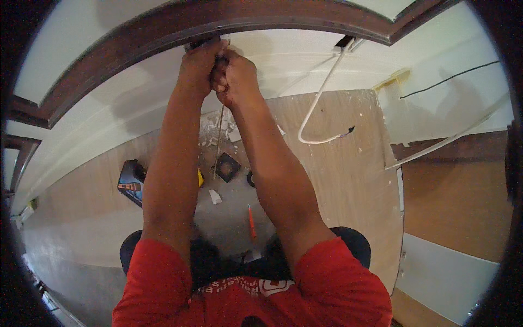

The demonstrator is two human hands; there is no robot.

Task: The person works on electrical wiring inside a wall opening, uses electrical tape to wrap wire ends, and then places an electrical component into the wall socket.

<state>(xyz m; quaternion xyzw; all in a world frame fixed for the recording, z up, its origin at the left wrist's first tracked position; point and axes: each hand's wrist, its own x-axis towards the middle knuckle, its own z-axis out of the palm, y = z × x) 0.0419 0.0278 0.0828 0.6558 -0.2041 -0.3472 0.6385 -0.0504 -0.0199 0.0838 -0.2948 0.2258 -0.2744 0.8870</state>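
Observation:
Both my arms reach up to the wall just under a dark wooden frame (272, 15). My left hand (197, 64) is closed at a dark opening (202, 40) in the wall; its fingertips are hidden. Pressed close beside it, my right hand (239, 77) has its fingers curled in. A thin pale cable (220, 131) hangs from beneath my right fingers toward the floor, and they appear closed on it. Whatever else sits between the two hands is too dark and covered to make out.
A white cable (321, 90) hangs from a second wall opening (344, 41), its end stripped. Below lie an orange screwdriver (251, 222), a black square piece with a round centre (226, 167), a white scrap (215, 197), rubble (213, 126) and a blue-black box (129, 184).

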